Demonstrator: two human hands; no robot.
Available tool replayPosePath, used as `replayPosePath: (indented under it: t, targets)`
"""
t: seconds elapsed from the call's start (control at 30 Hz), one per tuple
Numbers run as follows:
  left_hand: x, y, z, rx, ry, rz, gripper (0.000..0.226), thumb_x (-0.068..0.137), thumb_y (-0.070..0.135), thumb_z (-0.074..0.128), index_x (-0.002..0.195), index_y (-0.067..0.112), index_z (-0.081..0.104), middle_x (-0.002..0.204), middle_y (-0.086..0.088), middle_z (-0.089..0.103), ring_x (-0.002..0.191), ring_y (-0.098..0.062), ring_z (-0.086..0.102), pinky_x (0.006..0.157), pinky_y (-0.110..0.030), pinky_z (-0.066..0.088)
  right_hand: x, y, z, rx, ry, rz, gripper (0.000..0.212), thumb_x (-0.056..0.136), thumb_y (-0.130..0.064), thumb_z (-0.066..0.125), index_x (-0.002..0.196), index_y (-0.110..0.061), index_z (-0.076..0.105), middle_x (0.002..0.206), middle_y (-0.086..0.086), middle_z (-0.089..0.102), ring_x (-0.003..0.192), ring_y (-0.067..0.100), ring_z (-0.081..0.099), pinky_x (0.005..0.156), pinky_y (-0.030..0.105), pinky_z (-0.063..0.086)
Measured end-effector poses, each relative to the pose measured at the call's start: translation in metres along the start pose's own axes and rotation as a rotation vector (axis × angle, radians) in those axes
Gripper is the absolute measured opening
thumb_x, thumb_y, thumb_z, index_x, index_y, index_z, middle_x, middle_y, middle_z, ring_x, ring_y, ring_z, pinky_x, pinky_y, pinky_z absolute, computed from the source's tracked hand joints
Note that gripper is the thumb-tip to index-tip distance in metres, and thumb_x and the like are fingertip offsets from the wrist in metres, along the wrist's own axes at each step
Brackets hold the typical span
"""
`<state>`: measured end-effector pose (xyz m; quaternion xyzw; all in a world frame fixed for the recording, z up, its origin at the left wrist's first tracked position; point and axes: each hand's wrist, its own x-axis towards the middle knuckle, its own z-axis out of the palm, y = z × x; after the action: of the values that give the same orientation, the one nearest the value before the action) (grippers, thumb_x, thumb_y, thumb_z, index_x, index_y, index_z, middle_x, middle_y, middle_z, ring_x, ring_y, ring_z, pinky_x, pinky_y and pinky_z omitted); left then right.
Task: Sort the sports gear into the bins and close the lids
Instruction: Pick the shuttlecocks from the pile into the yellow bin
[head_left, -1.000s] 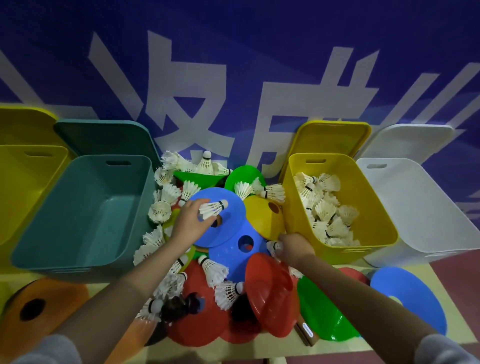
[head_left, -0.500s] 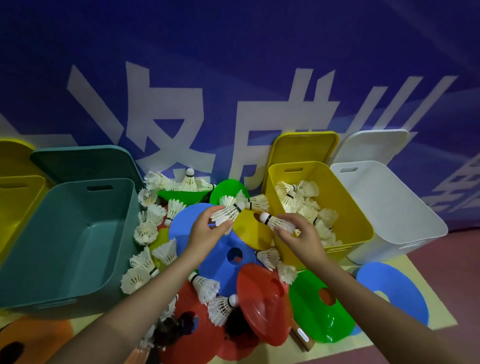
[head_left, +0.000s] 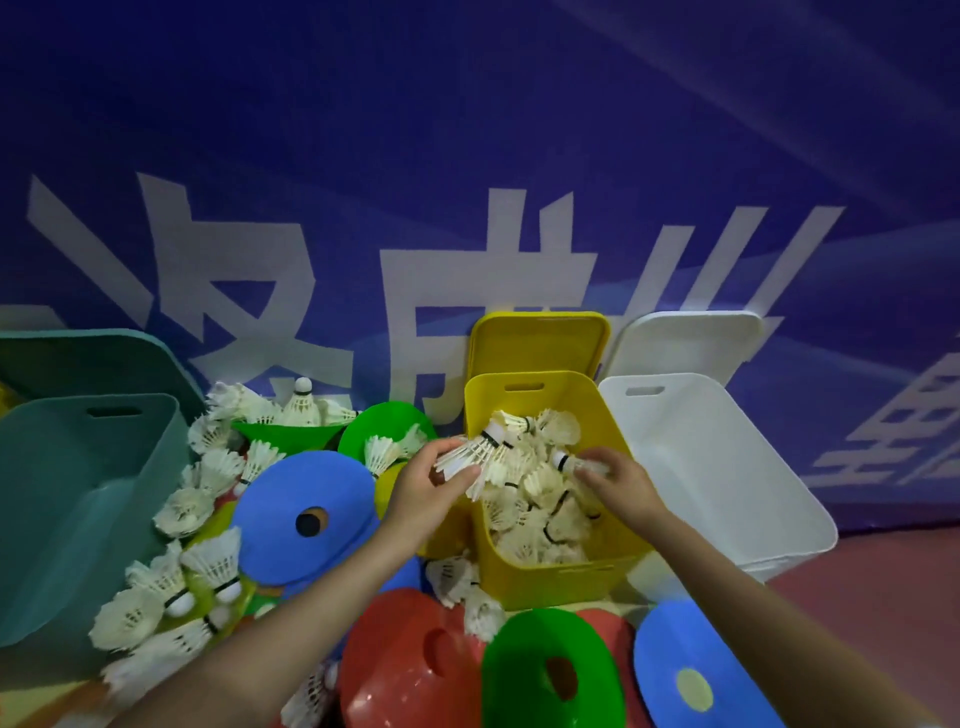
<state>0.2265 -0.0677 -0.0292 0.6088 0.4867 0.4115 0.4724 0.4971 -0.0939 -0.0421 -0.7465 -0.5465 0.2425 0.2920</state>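
Both hands have carried shuttlecocks (head_left: 475, 451) over the yellow bin (head_left: 558, 574).

A pale yellow counter (head_left: 597, 607) carries everything, though only slivers of its surface show. A teal bin (head_left: 78, 499) stands at the left, a yellow bin (head_left: 550, 577) right of centre and a white bin (head_left: 727, 478) just beside it at the far right, all open. Between the teal and yellow bins lies a heap of shuttlecocks (head_left: 208, 566) and flat cones: blue (head_left: 306, 514), red (head_left: 410, 670), green (head_left: 550, 670). Another blue cone (head_left: 696, 675) seems to overhang the near right edge.
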Motion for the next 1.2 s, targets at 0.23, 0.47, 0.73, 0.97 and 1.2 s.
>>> replayPosePath:
  t: [0.23,0.47,0.73,0.97,1.2]
  targets:
    - [-0.003,-0.012,0.042,0.072,0.172,-0.100,0.031,0.086,0.029,0.068,0.115,0.030,0.056,0.108,0.029,0.052,0.096,0.015,0.048,0.076,-0.010,0.041,0.014,0.019,0.024,-0.101,-0.429,-0.187,0.034,0.090,-0.033,0.062,0.120,-0.017,0.061,0.125,0.000,0.060,0.117,0.015,0.053,0.091,0.022,0.039]
    - [-0.014,-0.021,0.045,0.069,0.297,-0.178,0.027,0.088,0.022,0.066,0.113,0.026,0.058,0.108,0.022,0.055,0.093,0.017,0.051,0.072,-0.007,0.044,0.026,0.014,0.070,-0.270,-0.731,-0.374,0.047,0.095,-0.041,0.050,0.134,-0.015,0.050,0.134,0.011,0.053,0.121,0.023,0.050,0.099,0.033,0.039]
    - [-0.002,-0.007,0.059,0.124,0.281,-0.129,0.028,0.088,0.023,0.066,0.111,0.037,0.056,0.115,0.020,0.056,0.102,0.015,0.051,0.080,-0.010,0.044,0.060,0.036,0.007,-0.032,-0.345,-0.458,0.041,0.095,-0.042,0.043,0.127,-0.019,0.056,0.126,0.001,0.058,0.118,0.015,0.051,0.097,0.029,0.041]
    - [0.020,0.003,0.111,0.279,0.033,-0.117,0.035,0.090,0.038,0.061,0.124,0.033,0.051,0.126,0.017,0.049,0.114,-0.001,0.047,0.090,-0.025,0.043,0.064,0.091,-0.021,0.150,-0.030,-0.085,0.044,0.100,-0.036,0.041,0.138,-0.015,0.046,0.136,0.006,0.051,0.128,0.022,0.044,0.106,0.034,0.035]
    - [0.024,-0.008,0.180,0.524,-0.276,-0.183,0.035,0.090,0.042,0.059,0.122,0.028,0.052,0.121,0.008,0.054,0.097,-0.003,0.054,0.078,-0.020,0.047,0.043,0.126,-0.006,0.376,-0.213,-0.023,0.058,0.085,-0.076,0.031,0.133,-0.045,0.044,0.125,-0.012,0.058,0.116,0.005,0.055,0.098,0.041,0.047]
